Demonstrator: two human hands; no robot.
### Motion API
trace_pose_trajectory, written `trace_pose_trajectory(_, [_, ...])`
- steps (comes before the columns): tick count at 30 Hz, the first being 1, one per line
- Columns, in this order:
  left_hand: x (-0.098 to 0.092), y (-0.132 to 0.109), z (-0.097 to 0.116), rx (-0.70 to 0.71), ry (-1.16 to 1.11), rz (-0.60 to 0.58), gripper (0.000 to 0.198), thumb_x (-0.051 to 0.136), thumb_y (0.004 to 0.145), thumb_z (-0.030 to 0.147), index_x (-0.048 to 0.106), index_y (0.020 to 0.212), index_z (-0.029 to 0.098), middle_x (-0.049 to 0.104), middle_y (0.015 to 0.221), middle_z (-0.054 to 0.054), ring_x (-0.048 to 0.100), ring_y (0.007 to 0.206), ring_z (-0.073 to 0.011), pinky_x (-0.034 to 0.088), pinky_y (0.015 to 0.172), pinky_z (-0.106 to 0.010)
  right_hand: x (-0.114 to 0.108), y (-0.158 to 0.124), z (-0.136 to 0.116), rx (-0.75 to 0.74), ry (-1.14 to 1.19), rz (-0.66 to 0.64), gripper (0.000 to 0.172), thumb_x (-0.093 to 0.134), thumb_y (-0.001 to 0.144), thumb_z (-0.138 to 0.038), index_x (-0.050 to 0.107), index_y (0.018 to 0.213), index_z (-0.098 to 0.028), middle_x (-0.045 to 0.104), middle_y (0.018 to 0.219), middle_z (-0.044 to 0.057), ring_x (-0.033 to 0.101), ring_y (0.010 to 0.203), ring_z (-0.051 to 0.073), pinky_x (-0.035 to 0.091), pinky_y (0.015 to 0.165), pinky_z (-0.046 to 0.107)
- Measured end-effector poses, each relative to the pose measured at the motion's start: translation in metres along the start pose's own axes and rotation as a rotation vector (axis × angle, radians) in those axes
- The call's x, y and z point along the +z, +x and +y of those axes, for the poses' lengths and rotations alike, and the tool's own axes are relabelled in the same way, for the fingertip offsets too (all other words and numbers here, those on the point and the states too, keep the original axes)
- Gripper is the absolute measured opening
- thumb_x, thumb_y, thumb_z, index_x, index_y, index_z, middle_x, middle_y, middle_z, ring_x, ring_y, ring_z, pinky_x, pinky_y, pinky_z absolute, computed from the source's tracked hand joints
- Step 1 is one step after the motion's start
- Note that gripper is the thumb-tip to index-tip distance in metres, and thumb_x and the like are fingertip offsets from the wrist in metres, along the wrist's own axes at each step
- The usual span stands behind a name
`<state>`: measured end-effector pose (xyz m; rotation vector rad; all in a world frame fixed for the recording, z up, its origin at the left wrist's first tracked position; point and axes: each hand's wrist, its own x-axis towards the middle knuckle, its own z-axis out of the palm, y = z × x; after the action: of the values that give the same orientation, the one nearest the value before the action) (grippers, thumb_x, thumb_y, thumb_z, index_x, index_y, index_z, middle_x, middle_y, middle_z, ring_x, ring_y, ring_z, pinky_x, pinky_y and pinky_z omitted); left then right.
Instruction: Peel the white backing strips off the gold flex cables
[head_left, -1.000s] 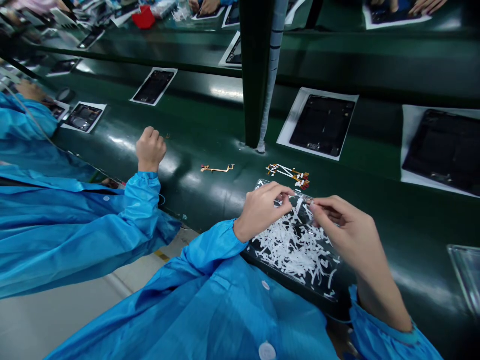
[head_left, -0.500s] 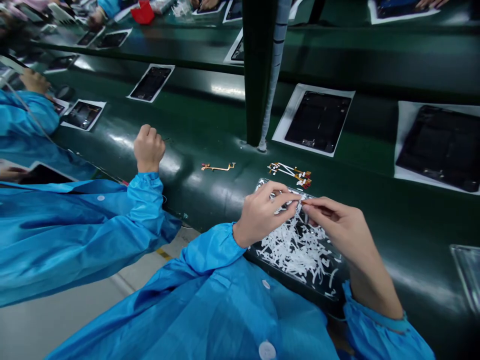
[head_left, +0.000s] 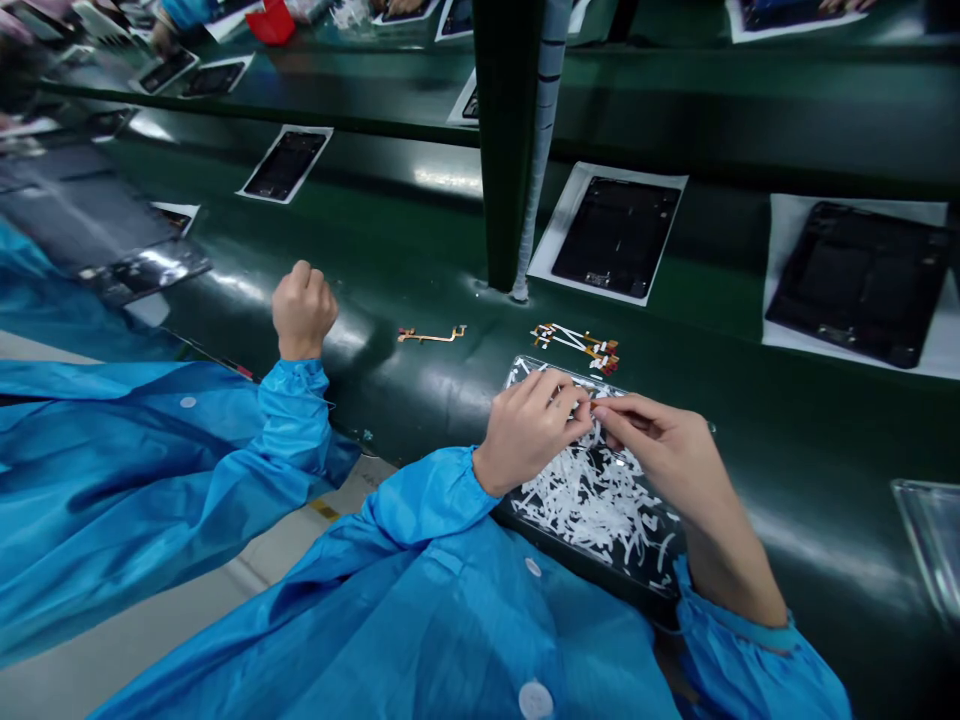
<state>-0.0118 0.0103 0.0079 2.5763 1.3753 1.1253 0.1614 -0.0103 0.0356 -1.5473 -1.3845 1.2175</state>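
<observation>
My left hand (head_left: 529,428) and my right hand (head_left: 664,440) meet fingertip to fingertip above a clear tray (head_left: 517,505). Between the fingertips shows a sliver of an orange flex cable (head_left: 595,404); most of it is hidden by the fingers. Both hands are closed in a pinch, the left one with its fingers more curled. Many white paper-like strips (head_left: 600,500) fill the tray. Just beyond the tray lies a small pile of orange and white flex cables (head_left: 576,345). Another single flex cable (head_left: 431,335) rests farther left on the green table.
A co-worker's fist (head_left: 304,310) is over the table at left. Another person moves a dark tablet panel (head_left: 97,215), blurred. Tablet panels on white sheets (head_left: 619,235) lie along the back. A dark green post (head_left: 510,150) stands mid-table; a clear tray (head_left: 934,540) sits right.
My left fingers have curled in more around the flex cable. At far left a tablet panel has come up into view in a co-worker's area. The whole view has shifted slightly.
</observation>
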Motion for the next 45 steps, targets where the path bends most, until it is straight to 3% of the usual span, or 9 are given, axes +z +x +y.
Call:
trace_pose_trajectory(4, [0.0, 0.001, -0.001, -0.075, -0.051, -0.028, 0.007, 0.058, 0.093, 0.019, 0.063, 0.088, 0.018, 0.067, 0.089, -0.001, 0.067, 0.082, -0.0143, 0.049, 0.066, -0.027, -0.006, 0.0, 0.006, -0.018, -0.033, -0.015, 0.034, 0.073, 0.084, -0.055, 0.076, 0.089, -0.022, 0.071, 0.076, 0.003, 0.064, 0.069, 0.018, 0.052, 0.065, 0.031])
trace_pose_trajectory(7, [-0.006, 0.003, -0.007, -0.235, -0.185, -0.082, 0.004, 0.06, 0.092, 0.019, 0.064, 0.091, 0.018, 0.065, 0.095, -0.001, 0.067, 0.082, -0.012, 0.049, 0.063, -0.023, -0.012, 0.001, 0.014, -0.037, -0.115, -0.002, 0.03, 0.07, 0.087, -0.053, 0.075, 0.089, -0.023, 0.074, 0.089, 0.003, 0.066, 0.083, 0.02, 0.051, 0.076, 0.033])
trace_pose_trajectory(10, [-0.012, 0.004, -0.013, -0.395, -0.393, -0.148, 0.01, 0.058, 0.096, 0.022, 0.066, 0.102, 0.02, 0.063, 0.108, -0.003, 0.066, 0.08, -0.0085, 0.05, 0.06, -0.02, -0.013, 0.001, 0.019, -0.035, -0.097, -0.049, 0.03, 0.069, 0.089, -0.052, 0.074, 0.091, -0.023, 0.073, 0.087, 0.003, 0.066, 0.082, 0.02, 0.05, 0.076, 0.033])
trace_pose_trajectory(12, [-0.014, 0.004, -0.014, -0.413, -0.48, -0.215, 0.016, 0.059, 0.099, 0.027, 0.067, 0.111, 0.022, 0.062, 0.113, -0.003, 0.067, 0.082, -0.0083, 0.052, 0.061, -0.02, -0.01, 0.001, 0.02, -0.045, -0.067, -0.071, 0.03, 0.069, 0.089, -0.052, 0.074, 0.092, -0.023, 0.073, 0.086, 0.003, 0.065, 0.081, 0.02, 0.05, 0.076, 0.034])
trace_pose_trajectory(17, [-0.014, 0.006, -0.012, -0.329, -0.514, -0.296, 0.016, 0.056, 0.102, 0.03, 0.069, 0.099, 0.022, 0.067, 0.108, -0.002, 0.067, 0.088, -0.011, 0.055, 0.071, -0.024, -0.006, 0.0, 0.017, -0.056, -0.031, -0.066, 0.03, 0.074, 0.084, -0.051, 0.076, 0.094, -0.023, 0.075, 0.088, 0.004, 0.067, 0.08, 0.02, 0.053, 0.076, 0.034])
trace_pose_trajectory(26, [-0.021, 0.012, -0.019, -0.344, -0.319, -0.012, 0.019, 0.052, 0.104, 0.028, 0.068, 0.112, 0.021, 0.062, 0.11, -0.005, 0.063, 0.075, -0.007, 0.051, 0.066, -0.022, -0.012, -0.005, 0.021, -0.044, -0.115, -0.088, 0.029, 0.073, 0.085, -0.053, 0.077, 0.091, -0.025, 0.076, 0.089, 0.004, 0.068, 0.082, 0.021, 0.054, 0.077, 0.034])
trace_pose_trajectory(33, [-0.015, 0.0, -0.003, -0.004, -0.147, -0.178, 0.021, 0.057, 0.102, 0.036, 0.07, 0.106, 0.021, 0.07, 0.098, -0.001, 0.069, 0.085, -0.0122, 0.051, 0.069, -0.024, -0.01, -0.005, 0.021, -0.087, -0.097, -0.063, 0.029, 0.07, 0.088, -0.05, 0.076, 0.097, -0.023, 0.075, 0.09, 0.004, 0.067, 0.08, 0.02, 0.054, 0.078, 0.035])
trace_pose_trajectory(41, [-0.011, -0.003, 0.0, 0.098, -0.01, -0.151, 0.019, 0.053, 0.103, 0.027, 0.07, 0.098, 0.02, 0.07, 0.089, 0.001, 0.067, 0.081, -0.0128, 0.048, 0.068, -0.028, -0.007, -0.01, 0.02, -0.158, -0.213, -0.069, 0.024, 0.064, 0.094, -0.045, 0.073, 0.104, -0.025, 0.073, 0.1, 0.004, 0.066, 0.089, 0.021, 0.052, 0.083, 0.035])
trace_pose_trajectory(45, [-0.01, -0.001, 0.001, 0.065, 0.007, -0.125, 0.016, 0.054, 0.099, 0.023, 0.068, 0.093, 0.019, 0.07, 0.087, 0.001, 0.066, 0.076, -0.012, 0.046, 0.065, -0.027, -0.009, -0.01, 0.022, -0.192, -0.229, -0.089, 0.022, 0.058, 0.099, -0.043, 0.071, 0.103, -0.026, 0.071, 0.098, 0.003, 0.066, 0.09, 0.02, 0.051, 0.08, 0.034])
